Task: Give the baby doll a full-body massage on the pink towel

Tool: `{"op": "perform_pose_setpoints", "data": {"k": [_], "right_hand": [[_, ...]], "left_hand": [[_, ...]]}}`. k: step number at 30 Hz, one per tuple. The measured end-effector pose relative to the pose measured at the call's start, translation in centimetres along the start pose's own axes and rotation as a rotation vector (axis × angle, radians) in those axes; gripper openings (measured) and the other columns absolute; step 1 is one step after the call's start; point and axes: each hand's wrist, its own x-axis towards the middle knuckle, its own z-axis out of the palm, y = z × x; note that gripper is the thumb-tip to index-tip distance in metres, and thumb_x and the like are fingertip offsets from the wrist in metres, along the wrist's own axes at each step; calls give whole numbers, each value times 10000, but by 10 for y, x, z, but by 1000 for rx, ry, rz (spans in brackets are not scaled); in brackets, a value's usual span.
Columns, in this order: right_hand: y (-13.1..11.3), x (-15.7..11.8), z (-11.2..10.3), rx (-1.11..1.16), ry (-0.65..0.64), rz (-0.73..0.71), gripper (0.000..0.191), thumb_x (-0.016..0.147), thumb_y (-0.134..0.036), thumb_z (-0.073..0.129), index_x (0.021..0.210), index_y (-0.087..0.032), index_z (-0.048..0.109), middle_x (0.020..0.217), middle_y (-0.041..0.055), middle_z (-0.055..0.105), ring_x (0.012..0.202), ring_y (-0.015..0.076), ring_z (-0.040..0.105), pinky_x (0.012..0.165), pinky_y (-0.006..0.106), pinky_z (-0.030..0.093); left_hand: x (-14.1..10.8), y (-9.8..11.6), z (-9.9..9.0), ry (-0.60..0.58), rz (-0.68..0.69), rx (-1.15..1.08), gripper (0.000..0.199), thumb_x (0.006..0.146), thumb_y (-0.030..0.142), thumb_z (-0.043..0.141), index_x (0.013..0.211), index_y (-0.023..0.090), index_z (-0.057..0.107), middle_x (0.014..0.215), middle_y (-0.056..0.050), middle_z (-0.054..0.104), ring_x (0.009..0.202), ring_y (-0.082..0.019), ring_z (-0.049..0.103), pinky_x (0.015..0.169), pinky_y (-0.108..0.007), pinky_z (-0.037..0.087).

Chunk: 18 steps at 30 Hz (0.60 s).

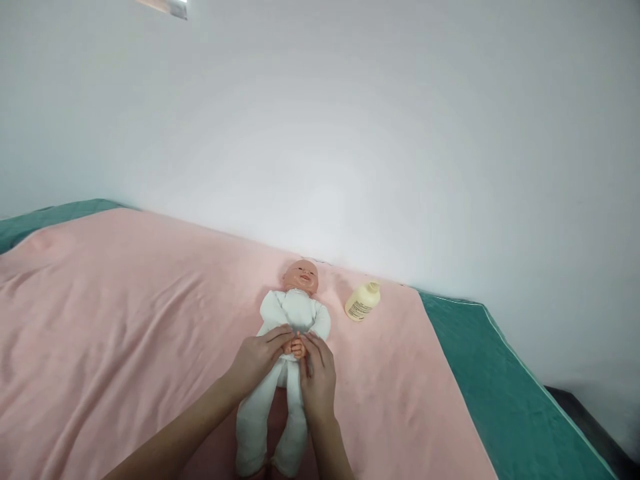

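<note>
A doll (299, 309) lies face-up on a pink blanket (130, 293) before you. Your left hand (257, 360) and right hand (320, 380) curl their fingers around its small hands (299, 347); press lightly and evenly on both sides.

Beneath our grip we had a pink blanket (400, 393), spread wide over a green cover (475, 367) that showed past its edges, far to the left and far to the right of our grip. The blanket was creased to the left of our grip and smoother to the right. On it lay a doll (299, 309) in white clothing, face up, its head beyond our grip and its legs on our side of it. Beyond our grip and to the right, near the doll but apart, we had a pale yellow bottle (362, 303) on the blanket.
</note>
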Motion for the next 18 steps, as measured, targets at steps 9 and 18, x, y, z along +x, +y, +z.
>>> {"op": "perform_pose_setpoints", "data": {"k": [9, 18], "right_hand": [[-2, 4, -7, 117, 33, 123, 298, 907, -259, 509, 1185, -233, 613, 1171, 80, 636, 1135, 234, 560, 974, 436, 464], [34, 12, -64, 320, 393, 824, 471, 767, -438, 650, 1155, -172, 620, 1153, 92, 651, 1060, 278, 604, 844, 360, 511]], "left_hand": [[-2, 1, -7, 82, -94, -2, 306, 949, 239, 396, 1127, 216, 644, 1198, -21, 663, 1047, -147, 645, 756, -206, 539], [-12, -33, -76, 141, -899, 30, 402, 824, 458, 574, 1203, 329, 607, 622, 60, 604, 553, -120, 573, 557, -210, 432]]}}
